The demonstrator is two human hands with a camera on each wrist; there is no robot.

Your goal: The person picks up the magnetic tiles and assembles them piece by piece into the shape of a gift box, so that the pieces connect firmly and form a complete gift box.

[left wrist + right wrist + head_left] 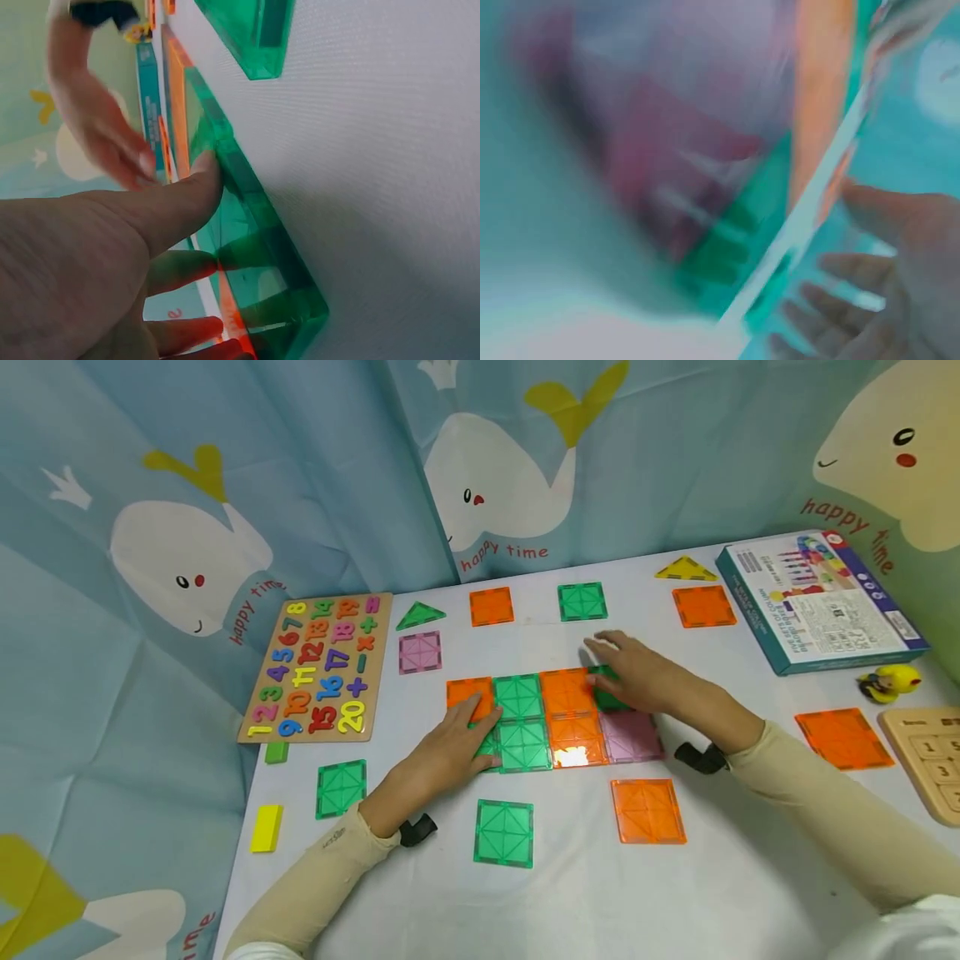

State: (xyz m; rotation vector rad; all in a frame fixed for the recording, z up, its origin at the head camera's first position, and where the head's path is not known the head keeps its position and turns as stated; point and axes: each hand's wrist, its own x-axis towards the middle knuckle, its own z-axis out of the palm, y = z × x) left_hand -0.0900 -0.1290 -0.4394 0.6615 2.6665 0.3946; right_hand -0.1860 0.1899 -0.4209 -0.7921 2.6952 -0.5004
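Tile block [522, 745] lies on the tabletop [420, 893], well in from its left and far edges: two rows of four squares, set side by side. I judge the step in hand to be joining and lining up these squares. My left grip [446, 747] is spread over the block's left end, fingers on the orange corner tile [461, 690], pinching nothing; I read that as steadying. My right grip [633, 672] is spread too, over the green corner tile [609, 691] at the far right; its wrist view is blurred, so I cannot tell whether the thumb touches. The next move, I think, calls for light pressure on the left while the right squares up that corner; a hard push could buckle the seams. Toward the near edge lie a loose green square [504, 833] and a loose orange square [649, 811]. Smallest are a green triangle [420, 615] near the far left corner and a yellow triangle [686, 568] by the far edge.
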